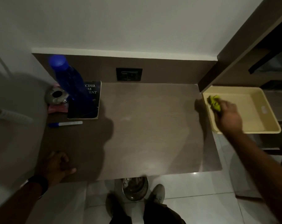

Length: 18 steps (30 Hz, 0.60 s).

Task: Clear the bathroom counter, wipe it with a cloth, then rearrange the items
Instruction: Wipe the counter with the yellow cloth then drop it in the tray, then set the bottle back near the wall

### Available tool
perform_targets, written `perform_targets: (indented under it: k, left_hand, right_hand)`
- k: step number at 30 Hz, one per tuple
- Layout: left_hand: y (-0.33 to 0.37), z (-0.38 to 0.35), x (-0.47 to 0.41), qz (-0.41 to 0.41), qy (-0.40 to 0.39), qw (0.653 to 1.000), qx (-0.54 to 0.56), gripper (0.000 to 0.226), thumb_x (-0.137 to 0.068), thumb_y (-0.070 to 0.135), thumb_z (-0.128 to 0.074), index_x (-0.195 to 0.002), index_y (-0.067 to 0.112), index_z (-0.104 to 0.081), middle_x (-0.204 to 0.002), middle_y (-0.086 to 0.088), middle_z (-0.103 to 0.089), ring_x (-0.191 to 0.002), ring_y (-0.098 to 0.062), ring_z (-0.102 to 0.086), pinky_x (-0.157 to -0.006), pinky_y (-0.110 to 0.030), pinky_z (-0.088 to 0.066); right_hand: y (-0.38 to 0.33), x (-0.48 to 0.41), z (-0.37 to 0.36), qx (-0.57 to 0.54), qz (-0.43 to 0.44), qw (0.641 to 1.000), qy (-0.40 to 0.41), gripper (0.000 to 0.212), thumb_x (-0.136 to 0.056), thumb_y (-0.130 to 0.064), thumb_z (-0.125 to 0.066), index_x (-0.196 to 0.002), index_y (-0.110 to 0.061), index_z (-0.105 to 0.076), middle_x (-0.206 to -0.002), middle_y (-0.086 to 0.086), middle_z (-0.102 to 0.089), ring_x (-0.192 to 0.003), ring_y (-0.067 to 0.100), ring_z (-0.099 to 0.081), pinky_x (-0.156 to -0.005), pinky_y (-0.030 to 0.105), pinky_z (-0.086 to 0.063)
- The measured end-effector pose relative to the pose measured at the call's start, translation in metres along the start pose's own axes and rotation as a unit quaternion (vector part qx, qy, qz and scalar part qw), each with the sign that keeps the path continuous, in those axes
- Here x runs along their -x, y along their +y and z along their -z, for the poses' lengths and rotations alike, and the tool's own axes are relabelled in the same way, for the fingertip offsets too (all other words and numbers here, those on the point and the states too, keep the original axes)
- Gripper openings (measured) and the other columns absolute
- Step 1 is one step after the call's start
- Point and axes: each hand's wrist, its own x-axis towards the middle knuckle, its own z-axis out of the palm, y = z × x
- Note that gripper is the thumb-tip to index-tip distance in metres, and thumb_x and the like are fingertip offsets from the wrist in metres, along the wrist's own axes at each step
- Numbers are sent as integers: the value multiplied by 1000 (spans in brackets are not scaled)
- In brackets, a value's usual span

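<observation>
The brown counter [145, 126] fills the middle of the view. At its back left stand a blue bottle [67, 78], a dark book [87, 102], a metal ashtray [57, 96] on a pink packet [56, 109], and a blue-and-white pen [65, 124]. My right hand [229, 115] reaches over the cream tray [253, 110] at the right and holds a green cloth [213, 102] at the tray's near left corner. My left hand [58, 164] rests curled on the counter's front left edge, holding nothing.
A black wall socket [129, 74] sits in the backsplash. A dark cabinet [250, 46] rises at the right above the tray. Under the counter's front edge stands a metal bin [134, 188], with my shoes [158, 193] on the white floor tiles beside it.
</observation>
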Motion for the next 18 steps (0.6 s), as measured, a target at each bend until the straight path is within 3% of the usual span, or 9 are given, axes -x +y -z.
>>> perform_targets:
  k: [2,4,6,7,10,12,15,18]
  left_hand:
    - [1,0,-1,4,-7,1000,1,46,-53,25,-96,-75,22,-56,-98,-2,-48,-87,-25,-56,-81,-44,-52]
    - [1,0,-1,5,-8,1000,1,46,-54,24,-96,-76,21,-56,-99,-3,-49,-88,-26,-56,-81,-44,-52]
    - [0,0,-1,-1,1,1000,0,46,-53,24,-96,-75,21,-56,-97,-3,-49,-85,-25,-55,-75,-41,-50]
    - [0,0,-1,-3,3,1000,2,47,-52,24,-97,-75,22,-56,-96,-2,-48,-84,-24,-55,-72,-39,-48]
    - [-3,1,0,1,-2,1000,10,48,-51,25,-97,-74,24,-55,-95,-1,-48,-81,-20,-54,-69,-37,-48]
    - [-4,3,0,1,-2,1000,10,49,-50,27,-97,-74,25,-54,-95,1,-47,-82,-20,-54,-71,-39,-50]
    - [0,9,4,-3,-2,1000,3,50,-49,31,-96,-75,28,-53,-94,3,-48,-84,-20,-55,-74,-38,-50]
    - [5,14,9,-4,-7,1000,-20,49,-50,40,-92,-78,31,-53,-93,4,-51,-86,-18,-54,-76,-31,-45]
  right_hand:
    - [17,-29,12,65,15,998,-17,56,-105,-46,-47,-157,-26,-41,-151,13,-53,-134,39,-49,-98,55,-54]
    - [24,-41,14,124,21,987,-104,65,-103,-54,-38,-162,-28,-37,-168,9,-39,-153,36,-36,-116,61,-37]
    - [28,-39,7,127,-11,974,-190,63,-108,-54,-41,-165,-28,-36,-175,2,-28,-163,30,-21,-127,60,-19]
    - [28,-33,2,86,-52,975,-200,58,-109,-47,-48,-163,-26,-41,-174,3,-32,-162,30,-24,-128,58,-19]
    - [13,-11,-5,-42,-125,985,-113,43,-102,-27,-55,-142,-14,-66,-145,26,-62,-135,47,-56,-116,55,-44]
    - [-8,7,-6,-62,-114,990,-61,36,-95,-19,-57,-126,-7,-72,-124,32,-70,-118,52,-63,-104,55,-51]
    - [-47,42,-19,-79,-44,996,-6,34,-91,-24,-54,-111,-5,-72,-111,27,-71,-107,49,-61,-94,52,-48]
    - [-94,81,-38,-109,85,990,23,32,-90,-30,-48,-106,-10,-66,-104,17,-67,-98,40,-56,-88,47,-43]
